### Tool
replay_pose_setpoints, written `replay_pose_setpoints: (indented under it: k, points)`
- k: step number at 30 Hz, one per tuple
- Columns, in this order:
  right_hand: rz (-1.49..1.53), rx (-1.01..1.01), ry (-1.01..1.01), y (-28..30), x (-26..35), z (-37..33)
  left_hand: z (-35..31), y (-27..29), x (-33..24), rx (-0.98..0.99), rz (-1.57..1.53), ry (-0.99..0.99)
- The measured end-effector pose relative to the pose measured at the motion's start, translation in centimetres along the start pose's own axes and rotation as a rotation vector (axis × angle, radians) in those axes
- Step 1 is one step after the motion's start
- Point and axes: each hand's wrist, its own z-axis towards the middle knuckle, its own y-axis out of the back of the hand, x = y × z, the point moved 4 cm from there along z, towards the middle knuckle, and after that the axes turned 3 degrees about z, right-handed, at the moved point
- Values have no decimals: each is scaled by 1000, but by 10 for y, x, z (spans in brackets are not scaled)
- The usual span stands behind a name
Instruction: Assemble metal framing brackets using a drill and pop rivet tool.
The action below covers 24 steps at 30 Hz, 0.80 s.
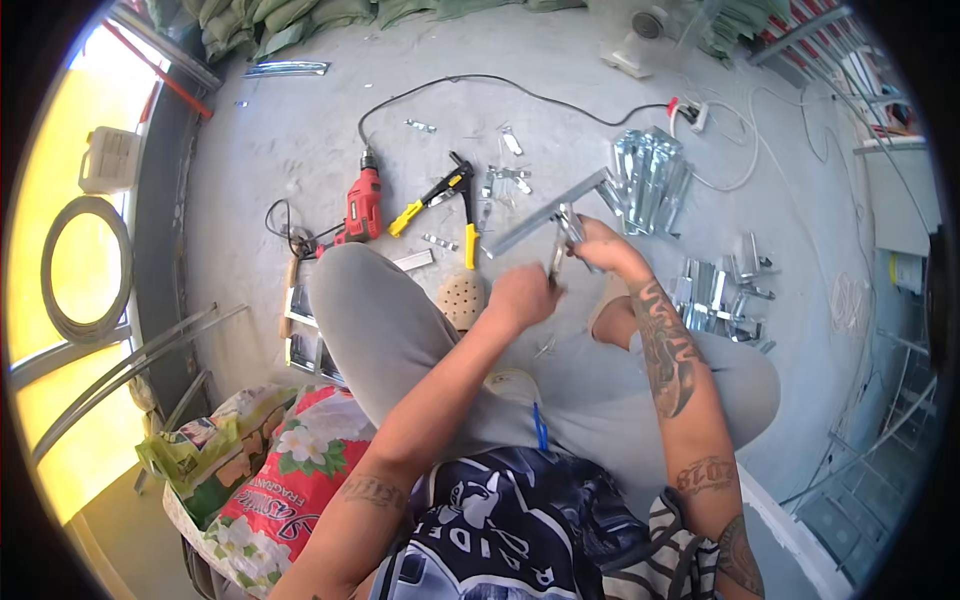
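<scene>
Both my hands are in front of my knees, close together. My left hand [525, 297] is closed round the lower end of a slim metal piece [558, 252], whose kind I cannot make out. My right hand [606, 246] grips a short bent metal piece [571, 224]. Just beyond it a longer silvery metal channel [540, 217] slants up to the right; whether the two are joined I cannot tell. A riveter [462, 188] with yellow handles lies spread on the floor past my left hand. Beside it rests a red power drill [364, 204].
Bundled metal channels [650, 180] lie beyond my right hand, with a pile of short metal pieces [712, 295] nearer. Small metal clips [512, 141] are scattered mid-floor. A black cord [500, 80] runs to a socket [692, 115]. Printed sacks [310, 460] sit by my left leg.
</scene>
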Motion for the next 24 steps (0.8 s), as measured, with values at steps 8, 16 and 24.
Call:
replay_pose_setpoints:
  k: [8,16,24]
  points:
    - [-123,-274,152,-22,-58,77,-84,209,163,-683,-683,-114]
    - [-263,-435,154,-28,-66,102,51,76,385,-315,459,236]
    - [-254,-552,170,-39,-83,112,90,72,383,-379,190,356]
